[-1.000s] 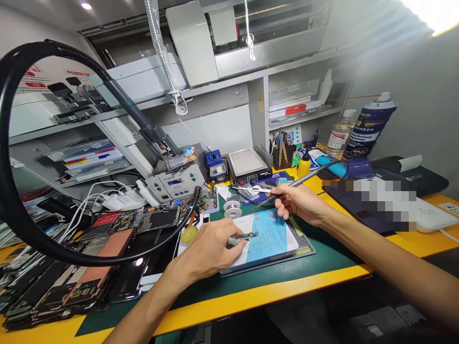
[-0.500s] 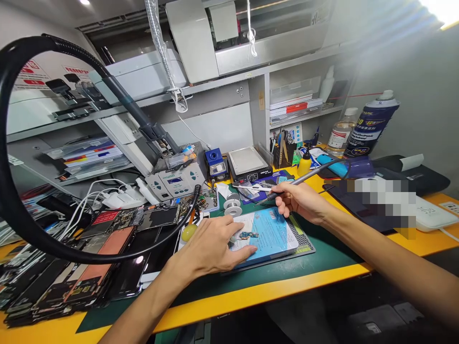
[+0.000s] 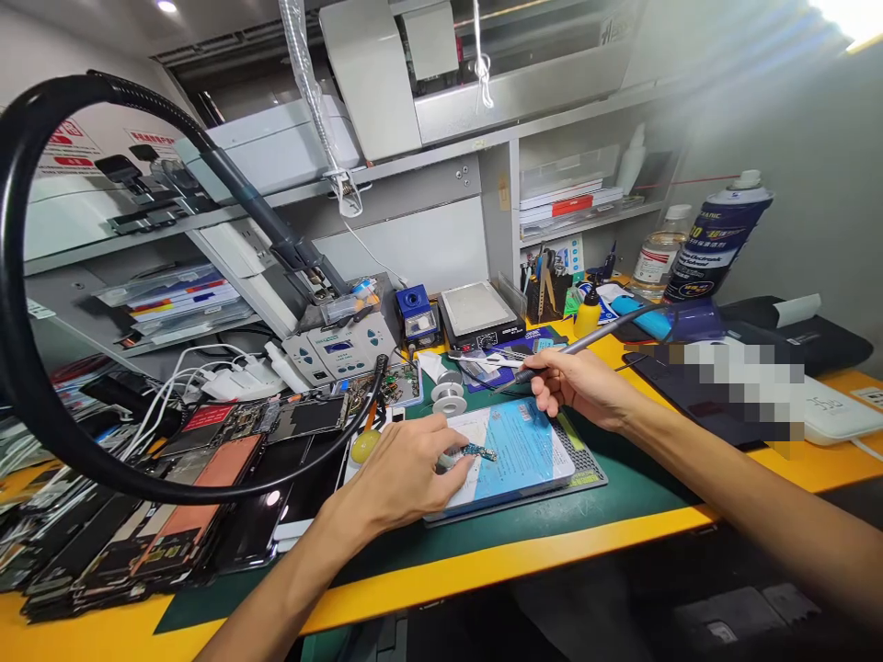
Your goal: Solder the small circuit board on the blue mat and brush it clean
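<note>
My left hand (image 3: pixel 407 469) is closed, thumb and fingers pinching the left end of a small circuit board (image 3: pixel 481 451). The board's free end points right, over a blue-and-white printed box (image 3: pixel 524 460). In my right hand (image 3: pixel 583 388) is a slim soldering iron (image 3: pixel 525 375) with a thick grey cable (image 3: pixel 597 336) trailing back over the wrist. Its tip points left, apart from the board and just beyond the box's far edge. Beneath the box lies a grey perforated plate (image 3: pixel 588 467). A solder spool (image 3: pixel 449 397) stands behind my left hand.
Phone parts (image 3: pixel 138 533) are stacked at left, under a black ring on a flexible arm (image 3: pixel 14 276). A soldering station (image 3: pixel 341 345) and a hot plate (image 3: pixel 483 313) stand behind. At right are a spray can (image 3: pixel 717 241), a bottle (image 3: pixel 659 257) and a dark tablet-like slab (image 3: pixel 690 395).
My left thumb has drawn in toward the fingers, and the circuit board, flat on the box before, is now pinched and tilted. My right hand with the soldering iron has hardly moved.
</note>
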`<state>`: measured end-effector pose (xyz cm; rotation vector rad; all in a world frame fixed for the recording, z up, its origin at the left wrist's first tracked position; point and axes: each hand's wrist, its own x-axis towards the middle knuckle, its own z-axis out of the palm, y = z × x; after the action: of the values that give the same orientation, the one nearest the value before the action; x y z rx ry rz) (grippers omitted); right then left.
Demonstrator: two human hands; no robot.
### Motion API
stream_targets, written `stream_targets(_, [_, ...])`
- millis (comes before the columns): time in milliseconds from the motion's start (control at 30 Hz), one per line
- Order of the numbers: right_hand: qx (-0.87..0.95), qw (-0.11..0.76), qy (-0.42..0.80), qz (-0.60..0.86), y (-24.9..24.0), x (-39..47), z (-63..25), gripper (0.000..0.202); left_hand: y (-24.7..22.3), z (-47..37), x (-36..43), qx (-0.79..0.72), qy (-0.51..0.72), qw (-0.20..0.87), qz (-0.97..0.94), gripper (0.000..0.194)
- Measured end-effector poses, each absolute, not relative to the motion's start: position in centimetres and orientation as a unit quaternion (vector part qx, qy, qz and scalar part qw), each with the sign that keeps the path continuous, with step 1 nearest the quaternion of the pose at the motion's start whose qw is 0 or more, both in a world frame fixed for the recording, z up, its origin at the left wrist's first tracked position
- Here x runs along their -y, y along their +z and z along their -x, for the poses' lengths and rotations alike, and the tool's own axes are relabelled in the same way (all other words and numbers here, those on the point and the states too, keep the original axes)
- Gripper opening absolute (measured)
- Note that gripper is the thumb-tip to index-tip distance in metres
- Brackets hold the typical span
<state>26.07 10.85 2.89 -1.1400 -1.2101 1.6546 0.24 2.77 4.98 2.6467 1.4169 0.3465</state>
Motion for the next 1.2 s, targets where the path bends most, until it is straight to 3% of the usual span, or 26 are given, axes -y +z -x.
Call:
stream_targets(267, [0.477, 0.388, 0.651, 0.446, 2.7, -11.0, -26.2, 0.022, 4.5, -0.9, -2.8, -0.501, 0.194, 0.127, -0.834, 0.02])
stream_targets(533, [0.491, 0.43, 0.643, 0.401, 3.2, -10.6, -25.8, 0.023, 6.8, -1.8, -3.5, -0.537, 0.312, 0.345, -0.703, 0.028])
stream_targets(700, [0.516, 0.45, 0.635, 0.358, 3.5, -10.0, -25.1, 0.038, 6.0, -2.5, -5.2, -0.53, 0.368, 0.46, -0.611, 0.025])
stream_targets(1200, [0.591, 0.421, 0.612, 0.315, 4.5, -8.9, -21.9, 0.043, 5.5, -2.7, -5.4, -0.499, 0.46, 0.586, -0.444, 0.023])
